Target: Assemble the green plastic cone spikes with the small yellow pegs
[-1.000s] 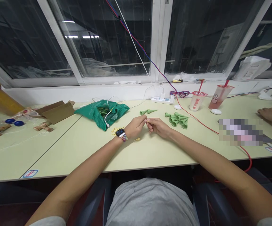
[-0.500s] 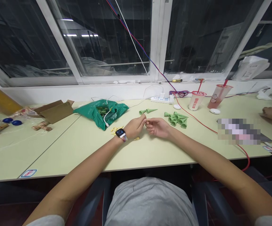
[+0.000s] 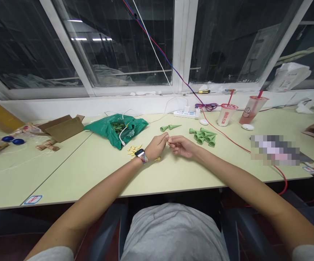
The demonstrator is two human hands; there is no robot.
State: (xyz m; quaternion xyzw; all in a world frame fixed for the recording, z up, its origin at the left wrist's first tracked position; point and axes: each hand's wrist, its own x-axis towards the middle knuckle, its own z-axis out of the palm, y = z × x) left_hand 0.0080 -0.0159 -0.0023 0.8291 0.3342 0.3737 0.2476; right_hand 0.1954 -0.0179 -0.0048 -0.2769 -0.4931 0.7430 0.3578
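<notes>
Though small, yellow piece [image 3: 158, 158] near left grip [image 3: 158, 145]

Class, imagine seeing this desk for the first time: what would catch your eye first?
Probably the crumpled green bag, bright against the pale table, left of the hands. Next, the left hand and right hand meeting fingertip to fingertip at the centre. Then the pile of green cones to their right, with two red-strawed cups beyond.

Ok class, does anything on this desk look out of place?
A white cable lies draped over the open green bag, probably unintended. One yellow piece sits beside the left hand, apart from the yellow pile.
</notes>
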